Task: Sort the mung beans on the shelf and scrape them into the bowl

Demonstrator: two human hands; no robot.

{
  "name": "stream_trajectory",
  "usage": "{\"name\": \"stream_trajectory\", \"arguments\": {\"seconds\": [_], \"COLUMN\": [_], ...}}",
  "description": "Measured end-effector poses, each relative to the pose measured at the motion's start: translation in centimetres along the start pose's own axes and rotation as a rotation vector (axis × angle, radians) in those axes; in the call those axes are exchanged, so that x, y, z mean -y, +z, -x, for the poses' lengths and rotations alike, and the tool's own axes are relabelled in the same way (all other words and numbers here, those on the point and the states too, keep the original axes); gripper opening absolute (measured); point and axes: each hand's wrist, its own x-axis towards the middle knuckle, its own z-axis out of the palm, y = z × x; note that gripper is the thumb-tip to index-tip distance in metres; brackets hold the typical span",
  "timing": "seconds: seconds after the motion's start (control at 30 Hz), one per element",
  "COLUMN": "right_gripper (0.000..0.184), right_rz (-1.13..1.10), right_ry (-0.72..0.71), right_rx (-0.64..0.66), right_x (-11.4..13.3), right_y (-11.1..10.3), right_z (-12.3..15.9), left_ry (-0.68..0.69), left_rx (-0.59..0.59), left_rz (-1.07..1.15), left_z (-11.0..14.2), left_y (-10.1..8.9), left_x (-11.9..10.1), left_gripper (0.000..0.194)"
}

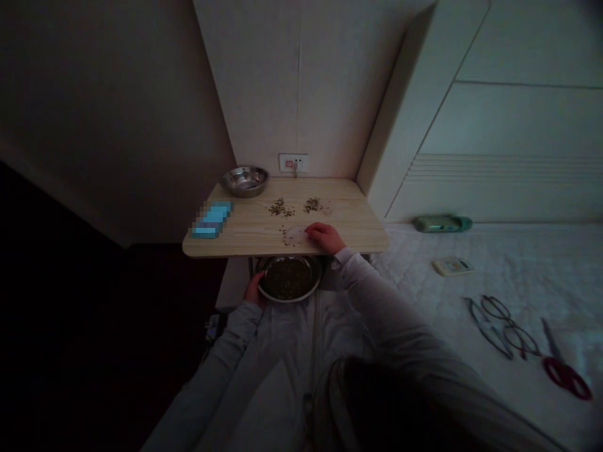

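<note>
My left hand (254, 290) grips the left rim of a metal bowl (288, 299), which sits just under the table's front edge. Dark small grains or beans cover the bowl's bottom; they are too dim to name surely. Over the tabletop, my right hand (326, 237) pinches the edge of a pale, see-through round piece (296, 235), apparently thin plastic. A few loose grains lie around that piece. Farther back are two small piles, a left pile of grains (279, 208) and a right pile of grains (311, 204), with paler bits (326, 208) beside the right one.
An empty-looking steel bowl (245, 181) stands at the small wooden table's (348, 194) back left, near a blurred blue-screened phone (211, 220). A wall socket (294, 163) is behind. On the bed at right lie a green case (441, 223), a pale device (453, 267), eyeglasses (511, 326) and red-handled scissors (566, 378).
</note>
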Motion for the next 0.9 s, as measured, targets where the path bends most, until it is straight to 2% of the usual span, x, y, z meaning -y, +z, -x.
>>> {"name": "stream_trajectory", "arguments": {"seconds": [0.47,0.9], "right_gripper": [0.013,0.013], "right_rz": [-0.019,0.012], "right_ry": [0.000,-0.021], "right_rx": [0.032,0.076], "right_x": [0.45,-0.16], "right_y": [-0.18,-0.23], "right_z": [0.21,-0.09], "left_ry": [-0.003,-0.020], "left_rx": [0.003,0.015], "left_rz": [-0.004,-0.007], "left_z": [0.34,0.22], "left_y": [0.14,0.13], "left_x": [-0.11,-0.17], "left_gripper": [0.015,0.020]}}
